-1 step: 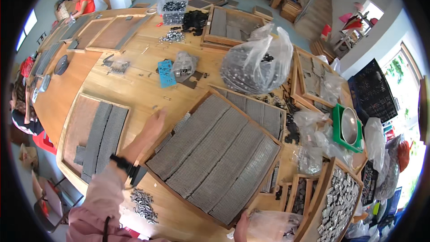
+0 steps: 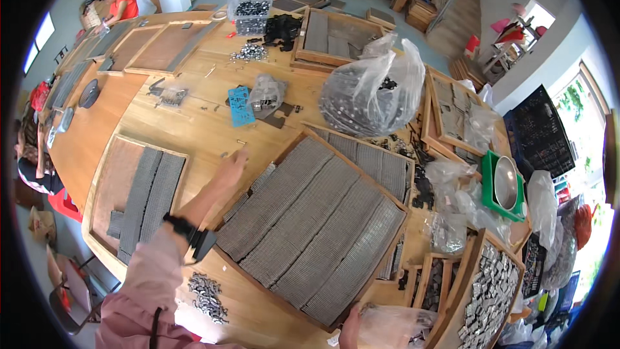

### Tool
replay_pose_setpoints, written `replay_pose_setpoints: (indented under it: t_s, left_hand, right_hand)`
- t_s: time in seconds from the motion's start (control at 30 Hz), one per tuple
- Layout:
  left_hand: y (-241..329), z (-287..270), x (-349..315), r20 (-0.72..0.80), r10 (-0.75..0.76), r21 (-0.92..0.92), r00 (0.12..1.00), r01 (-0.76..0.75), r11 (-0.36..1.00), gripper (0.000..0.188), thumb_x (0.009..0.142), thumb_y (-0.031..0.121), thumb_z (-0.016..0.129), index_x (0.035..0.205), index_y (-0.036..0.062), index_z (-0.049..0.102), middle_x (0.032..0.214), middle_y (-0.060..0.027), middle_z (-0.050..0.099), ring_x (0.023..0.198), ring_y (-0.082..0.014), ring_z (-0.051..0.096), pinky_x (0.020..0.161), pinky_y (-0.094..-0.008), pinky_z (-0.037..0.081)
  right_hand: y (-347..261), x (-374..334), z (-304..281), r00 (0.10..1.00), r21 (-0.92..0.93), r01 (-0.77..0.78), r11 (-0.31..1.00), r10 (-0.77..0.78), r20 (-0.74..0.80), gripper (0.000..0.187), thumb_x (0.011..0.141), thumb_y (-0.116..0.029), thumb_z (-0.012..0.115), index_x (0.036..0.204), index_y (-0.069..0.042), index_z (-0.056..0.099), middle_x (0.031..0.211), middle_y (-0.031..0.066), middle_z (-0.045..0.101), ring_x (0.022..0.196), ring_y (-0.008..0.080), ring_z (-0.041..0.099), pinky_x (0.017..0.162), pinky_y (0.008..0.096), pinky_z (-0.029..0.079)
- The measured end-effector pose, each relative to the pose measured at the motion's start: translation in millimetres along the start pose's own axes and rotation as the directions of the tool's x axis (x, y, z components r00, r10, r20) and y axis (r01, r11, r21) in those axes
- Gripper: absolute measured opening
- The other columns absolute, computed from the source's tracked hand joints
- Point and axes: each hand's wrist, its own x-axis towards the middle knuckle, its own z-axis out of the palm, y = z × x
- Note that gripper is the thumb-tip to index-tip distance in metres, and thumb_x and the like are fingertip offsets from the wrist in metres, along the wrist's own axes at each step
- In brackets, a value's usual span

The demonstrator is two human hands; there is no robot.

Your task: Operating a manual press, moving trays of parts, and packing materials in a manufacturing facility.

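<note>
My left hand (image 2: 230, 169) reaches over the wooden table with its fingers stretched forward, holding nothing I can see. Just ahead of its fingertips lies a small metal pin (image 2: 241, 142). A black device is strapped to that wrist. Beside the hand, a large wooden tray (image 2: 301, 221) carries wide strips of small grey pieces in rows, and overlaps another tray (image 2: 378, 167) behind it. At the tray's near corner, my right hand (image 2: 350, 328) grips the frame; most of its fingers are hidden below.
A half-filled tray (image 2: 106, 184) lies to the left. Loose metal parts (image 2: 208, 297) are heaped near me. A plastic bag of parts (image 2: 368, 100) stands behind the trays, a green scale (image 2: 489, 187) to the right. Another person (image 2: 123, 5) sits far left.
My left hand has moved forward and slightly right, closer to the small metal pin. My right hand stays at the tray's near corner.
</note>
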Motion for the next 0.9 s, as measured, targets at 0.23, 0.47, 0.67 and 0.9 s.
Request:
replay_pose_setpoints:
  t_s: [0.23,0.47,0.67,0.9]
  left_hand:
    - [24,71,84,0.215,-0.169,0.205,0.962,0.125,0.971,0.082,0.081,0.064,0.024,0.114,-0.0081,0.046,0.117,-0.026,0.047,0.11,-0.0369,0.043,0.091,-0.0389,0.034]
    - [45,66,60,0.098,-0.14,0.166,0.985,0.122,0.979,0.081,0.081,0.064,0.025,0.11,-0.0075,0.05,0.109,-0.0285,0.05,0.105,-0.0377,0.047,0.088,-0.0382,0.036]
    - [47,17,-8,-0.032,-0.183,0.089,0.983,0.185,0.979,0.079,0.08,0.064,0.026,0.1,-0.0068,0.054,0.096,-0.0268,0.056,0.096,-0.0385,0.052,0.082,-0.0397,0.039]
    - [-21,-22,-152,-0.264,-0.358,-0.182,0.896,0.318,0.93,0.072,0.082,0.062,0.028,0.098,-0.0026,0.057,0.091,-0.0225,0.059,0.093,-0.0351,0.054,0.08,-0.0373,0.039]
  right_hand:
    - [-60,56,27,0.995,0.234,-0.033,0.972,0.009,0.101,0.074,0.083,-0.059,0.031,0.131,-0.002,0.026,0.13,0.0121,0.036,0.114,0.0281,0.037,0.091,0.0403,0.034]
    - [-73,62,26,0.979,0.263,-0.122,0.957,0.073,0.188,0.078,0.082,-0.061,0.033,0.133,-0.002,0.022,0.136,0.0129,0.026,0.12,0.0316,0.03,0.096,0.0385,0.028]
    - [-89,39,41,0.935,0.357,0.026,0.934,-0.149,0.323,0.079,0.082,-0.06,0.035,0.127,0.004,0.031,0.129,0.0164,0.036,0.114,0.0287,0.037,0.093,0.0351,0.032]
    - [-100,-6,47,0.897,0.163,0.077,0.984,-0.139,0.42,0.076,0.082,-0.059,0.036,0.125,0.004,0.035,0.125,0.0171,0.04,0.112,0.0275,0.04,0.091,0.0341,0.033]
